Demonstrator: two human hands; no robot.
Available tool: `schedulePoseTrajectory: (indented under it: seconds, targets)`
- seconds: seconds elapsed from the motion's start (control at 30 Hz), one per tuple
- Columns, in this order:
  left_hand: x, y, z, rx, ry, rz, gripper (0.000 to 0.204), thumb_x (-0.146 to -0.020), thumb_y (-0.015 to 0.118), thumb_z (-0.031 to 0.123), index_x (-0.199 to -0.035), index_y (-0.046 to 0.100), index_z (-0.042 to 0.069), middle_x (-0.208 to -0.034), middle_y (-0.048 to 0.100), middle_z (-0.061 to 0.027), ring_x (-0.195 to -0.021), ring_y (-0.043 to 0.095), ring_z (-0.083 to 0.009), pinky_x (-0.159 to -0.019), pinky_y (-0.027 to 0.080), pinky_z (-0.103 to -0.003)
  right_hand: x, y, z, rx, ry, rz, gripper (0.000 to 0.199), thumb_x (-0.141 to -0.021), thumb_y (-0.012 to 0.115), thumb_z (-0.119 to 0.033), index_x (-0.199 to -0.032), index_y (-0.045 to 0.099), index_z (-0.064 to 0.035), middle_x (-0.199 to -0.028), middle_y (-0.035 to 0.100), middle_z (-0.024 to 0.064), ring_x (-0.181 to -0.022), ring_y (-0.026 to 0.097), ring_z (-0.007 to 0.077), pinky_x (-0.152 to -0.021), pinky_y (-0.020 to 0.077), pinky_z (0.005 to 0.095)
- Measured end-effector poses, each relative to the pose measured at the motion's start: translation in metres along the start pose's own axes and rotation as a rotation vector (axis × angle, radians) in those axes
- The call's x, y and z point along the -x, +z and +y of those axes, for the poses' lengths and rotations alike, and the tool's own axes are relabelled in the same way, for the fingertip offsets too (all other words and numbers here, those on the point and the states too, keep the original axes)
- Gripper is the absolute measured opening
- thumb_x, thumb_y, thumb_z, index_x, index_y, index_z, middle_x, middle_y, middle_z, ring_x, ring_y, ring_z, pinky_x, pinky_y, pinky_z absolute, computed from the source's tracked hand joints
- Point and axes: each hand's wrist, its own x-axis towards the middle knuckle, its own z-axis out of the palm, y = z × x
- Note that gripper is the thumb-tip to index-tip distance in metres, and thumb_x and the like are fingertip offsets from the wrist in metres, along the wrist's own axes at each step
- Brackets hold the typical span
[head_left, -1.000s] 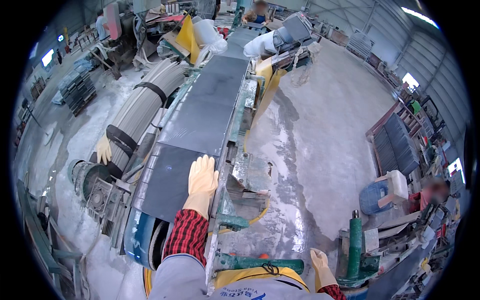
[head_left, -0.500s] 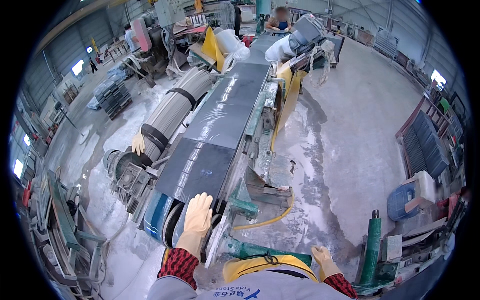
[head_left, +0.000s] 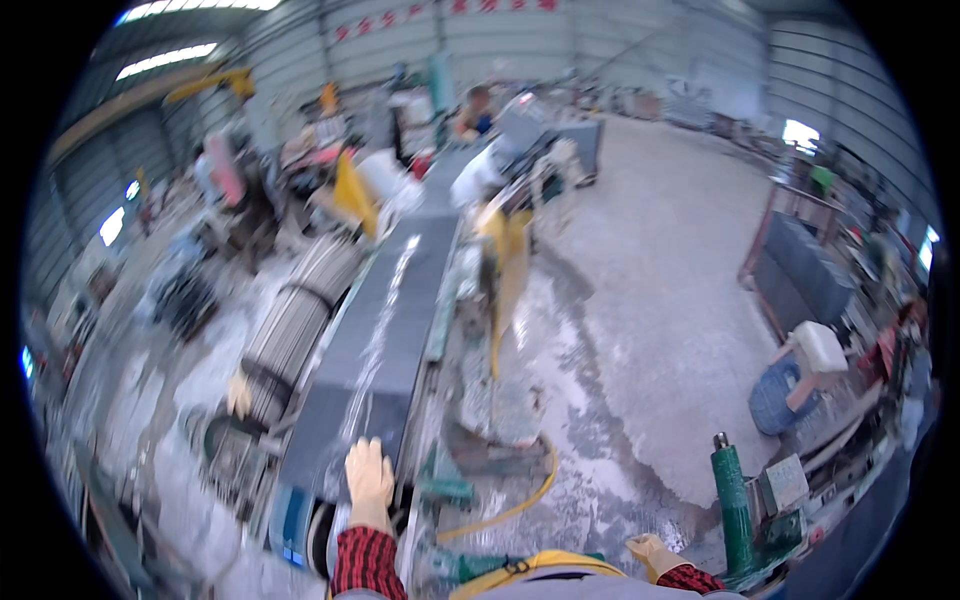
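Observation:
My left hand [head_left: 369, 478], in a cream rubber glove, rests with stretched fingers on the near end of a dark grey stone slab [head_left: 325, 442]. The slab lies flat on a long conveyor [head_left: 291, 515] with a blue end piece, and further wet, shiny slabs run ahead of it. Low at the right, my right hand [head_left: 654, 556], gloved alike, hangs beside my yellow apron [head_left: 545, 563]. Its fingers are loosely bent and somewhat blurred, with nothing visible in them. A green post [head_left: 732, 505] stands to its right.
Left of the conveyor lie a strapped bundle of pale strips [head_left: 291, 325], a loose glove [head_left: 239, 396] and a motor [head_left: 235, 462]. A yellow hose [head_left: 540, 492] curves on the right. Beyond are a blue drum [head_left: 778, 398], a slab rack [head_left: 800, 268] and another person [head_left: 474, 112] at the far end.
The view has tilted up and turned right, showing more wall and roof. My left hand has slid forward onto the slab's near end. My right hand stays low at my side.

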Motion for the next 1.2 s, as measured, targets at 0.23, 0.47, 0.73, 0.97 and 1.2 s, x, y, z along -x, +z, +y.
schedulePoseTrajectory:
  seconds: [0.23,0.47,0.73,0.97,1.2]
  targets:
    - [0.0,0.007,0.001,-0.014,-0.017,0.055,0.038,-0.091,0.061,0.015,-0.128,0.056,0.005,-0.136,0.055,-0.0229,-0.127,0.049,-0.0421,-0.108,0.037,-0.051,0.004,-0.011,-0.074,0.36,-0.165,-0.069,0.053,-0.093,0.052,-0.058,-0.129,0.072,-0.0259,-0.12,0.074,0.011,-0.117,0.068,0.0311,-0.096,0.0545,0.0414]
    - [0.009,0.003,-0.006,0.02,-0.026,0.072,0.036,-0.09,0.062,0.012,-0.125,0.057,0.004,-0.137,0.056,-0.0241,-0.126,0.049,-0.0432,-0.109,0.037,-0.051,0.056,0.007,-0.149,0.936,-0.754,-0.278,0.029,-0.104,0.044,-0.024,-0.121,0.068,-0.021,-0.12,0.07,0.0042,-0.11,0.07,0.0245,-0.089,0.0592,0.0396]
    - [0.013,0.01,-0.009,-0.022,0.048,0.175,0.036,-0.088,0.063,0.011,-0.122,0.057,0.003,-0.131,0.056,-0.0228,-0.121,0.05,-0.0426,-0.104,0.039,-0.052,0.064,0.004,-0.144,0.82,-0.607,-0.264,0.023,-0.101,0.045,-0.021,-0.114,0.064,-0.0175,-0.111,0.068,0.0055,-0.105,0.071,0.0256,-0.081,0.0594,0.0409]
    - [0.017,0.005,-0.004,0.019,-0.016,0.092,0.04,-0.091,0.061,0.012,-0.13,0.058,0.004,-0.139,0.055,-0.0257,-0.127,0.048,-0.0454,-0.109,0.038,-0.052,0.068,-0.004,-0.132,0.792,-0.724,-0.21,0.021,-0.1,0.046,-0.018,-0.11,0.064,-0.0151,-0.115,0.068,0.0051,-0.105,0.071,0.0255,-0.08,0.0596,0.0406]
    - [0.022,0.017,-0.011,0.006,-0.012,0.101,0.043,-0.093,0.061,0.013,-0.134,0.058,0.004,-0.143,0.054,-0.0272,-0.133,0.047,-0.0453,-0.113,0.035,-0.054,0.019,0.022,-0.102,1.038,-0.891,-0.185,0.022,-0.097,0.054,-0.011,-0.107,0.073,-0.0149,-0.107,0.073,0.0024,-0.103,0.071,0.0206,-0.082,0.0596,0.0369]
